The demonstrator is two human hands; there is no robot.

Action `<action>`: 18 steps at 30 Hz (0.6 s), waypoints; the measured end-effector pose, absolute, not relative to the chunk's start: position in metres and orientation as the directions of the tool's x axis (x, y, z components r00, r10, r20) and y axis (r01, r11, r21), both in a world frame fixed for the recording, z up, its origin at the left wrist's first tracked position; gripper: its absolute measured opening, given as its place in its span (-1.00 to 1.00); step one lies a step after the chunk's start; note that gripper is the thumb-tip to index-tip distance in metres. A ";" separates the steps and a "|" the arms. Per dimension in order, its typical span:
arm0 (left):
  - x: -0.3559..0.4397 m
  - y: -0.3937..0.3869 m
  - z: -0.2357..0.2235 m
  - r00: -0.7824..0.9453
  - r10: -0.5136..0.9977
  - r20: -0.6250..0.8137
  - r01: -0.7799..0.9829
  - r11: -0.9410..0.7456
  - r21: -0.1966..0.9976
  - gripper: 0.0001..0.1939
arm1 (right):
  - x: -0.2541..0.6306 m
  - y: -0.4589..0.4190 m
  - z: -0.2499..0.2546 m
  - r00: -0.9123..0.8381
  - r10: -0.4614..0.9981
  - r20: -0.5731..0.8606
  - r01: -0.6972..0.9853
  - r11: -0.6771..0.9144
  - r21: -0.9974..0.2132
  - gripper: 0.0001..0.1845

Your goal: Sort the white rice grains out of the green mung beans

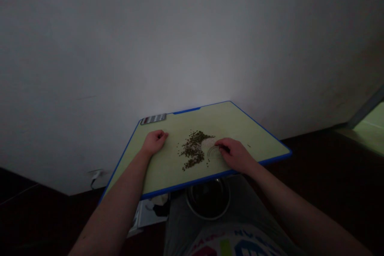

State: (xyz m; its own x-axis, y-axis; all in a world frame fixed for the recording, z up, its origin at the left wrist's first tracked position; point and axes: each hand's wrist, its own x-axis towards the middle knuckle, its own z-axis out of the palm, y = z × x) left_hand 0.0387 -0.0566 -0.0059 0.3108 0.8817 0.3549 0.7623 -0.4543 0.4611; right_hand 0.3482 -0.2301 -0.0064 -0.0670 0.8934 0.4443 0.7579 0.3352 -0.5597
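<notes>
On the pale yellow-green board (249, 128) lies a spread of small green-brown beans (192, 146). A heap of fine pale grains, rice-like (208, 143), adjoins their right side. My right hand (235, 154), its fingers closed, grips a clear, curved, thin-edged piece (213, 150) beside the pale grains. Its full shape is hard to make out. My left hand (154, 142) rests in a loose fist on the board, left of the beans and apart from them. Nothing shows between its fingers.
A flat case with striped compartments (153, 119) sits at the board's back left corner. Below the front edge, a round metal bowl (223, 208) stands by my lap. A pale wall (192, 48) rises behind the board; a plugged-in cord (95, 177) is at left.
</notes>
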 end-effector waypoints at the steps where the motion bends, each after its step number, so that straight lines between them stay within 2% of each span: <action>1: 0.039 -0.057 -0.006 0.308 0.883 0.353 0.764 -0.451 0.462 -0.60 | 0.348 -0.230 -0.006 -0.071 0.893 0.444 0.758 0.338 -0.558 -0.71; 10: 0.038 -0.057 -0.006 0.322 0.875 0.362 0.747 -0.469 0.471 -0.60 | 0.338 -0.234 -0.001 -0.120 0.890 0.439 0.776 0.360 -0.518 -0.69; 18: 0.039 -0.058 -0.005 0.315 0.882 0.352 0.750 -0.458 0.477 -0.61 | 0.344 -0.228 -0.006 0.034 0.886 0.463 0.847 0.220 -0.483 -0.68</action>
State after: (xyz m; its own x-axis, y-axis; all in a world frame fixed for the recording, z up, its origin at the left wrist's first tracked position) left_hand 0.0387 -0.0583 -0.0046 0.3147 0.8816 0.3518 0.7497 -0.4582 0.4775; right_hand 0.3440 -0.2278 -0.0060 0.0343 0.8857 0.4630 0.8473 0.2200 -0.4834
